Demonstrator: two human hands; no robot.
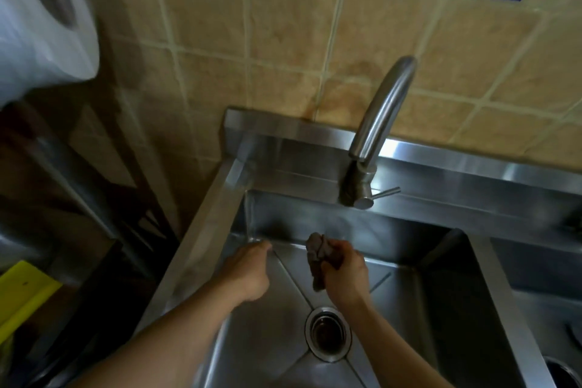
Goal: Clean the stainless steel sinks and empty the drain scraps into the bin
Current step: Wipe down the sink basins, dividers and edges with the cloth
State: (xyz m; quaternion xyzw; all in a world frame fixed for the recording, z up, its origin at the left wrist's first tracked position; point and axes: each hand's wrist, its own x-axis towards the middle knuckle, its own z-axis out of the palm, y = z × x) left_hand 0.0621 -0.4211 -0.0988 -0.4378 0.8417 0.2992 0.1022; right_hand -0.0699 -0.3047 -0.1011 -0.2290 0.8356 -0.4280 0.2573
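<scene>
- Two bare hands work over the left basin of the brushed stainless steel sink (409,309), whose floor has pressed creases running down to the drain.
- The right hand (345,274) grips a bunched dark brown cloth (319,257), fingers curled round it, held above the basin floor just below the tap.
- The left hand (250,271) reaches toward the far left corner of the basin with fingers loosely curled, holding nothing; whether its fingertips touch the steel I cannot tell.
- The step in hand looks like wiping or wringing during the basin wash; the scraps are not yet emptied.
- The round steel drain strainer (327,334) sits near, between the forearms, dark inside; any scraps in it are too dim to make out.
- Next, I judge, comes lifting that strainer out; wet smooth metal calls for a firm pinch on its rim.
- The curved matte steel tap (382,113) stands on the far ledge against beige glazed tiles; no water shows.
</scene>
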